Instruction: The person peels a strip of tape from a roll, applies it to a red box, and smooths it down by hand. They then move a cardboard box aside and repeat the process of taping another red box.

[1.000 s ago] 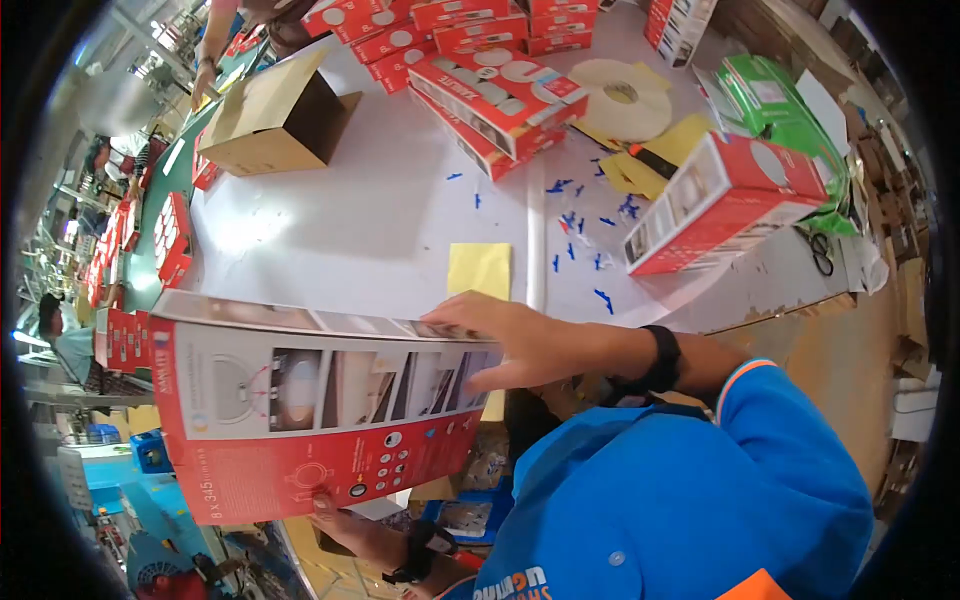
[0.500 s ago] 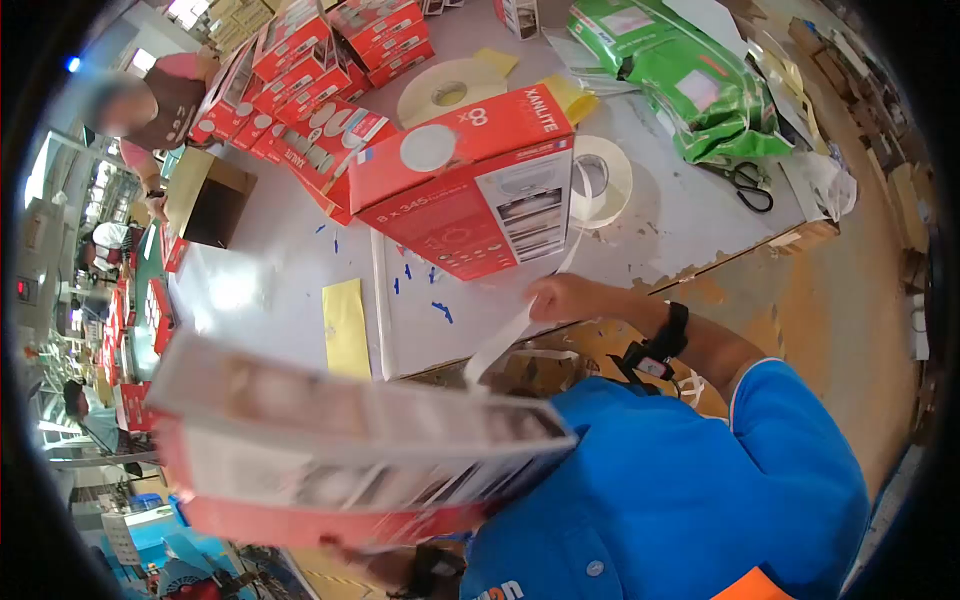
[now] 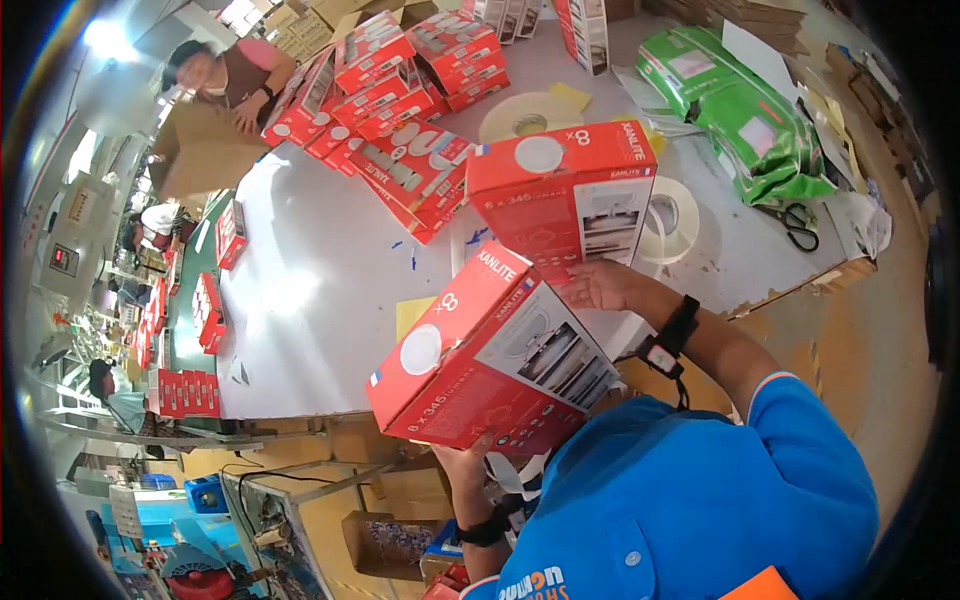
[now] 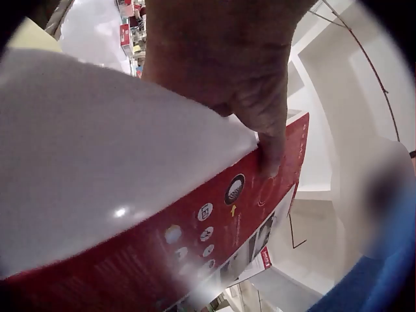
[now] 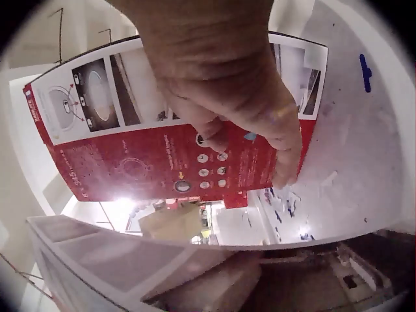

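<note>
My left hand (image 3: pixel 465 462) grips a red and white XANLITE carton (image 3: pixel 455 370) from below and holds it tilted, its red top facing up. In the left wrist view, the thumb (image 4: pixel 272 153) lies against the carton's red printed face (image 4: pixel 214 227). My right hand (image 3: pixel 597 286) is at the lower front of a second, upright XANLITE carton (image 3: pixel 540 205). In the right wrist view its loosely bent fingers (image 5: pixel 286 149) lie over a carton's printed face (image 5: pixel 117 162). A roll of pale tape (image 3: pixel 672 222) lies just behind the right hand.
Red cartons (image 3: pixel 390 85) are stacked at the back, near a larger tape roll (image 3: pixel 525 115). To the right lie a green plastic package (image 3: pixel 735 110) and black scissors (image 3: pixel 800 228). Across the table a person (image 3: pixel 235 75) handles a brown cardboard box (image 3: pixel 200 150).
The carton in my left hand has turned from its side to a tilted, top-up position. My right hand left it, drew a tape strip, and is now by the upright carton.
</note>
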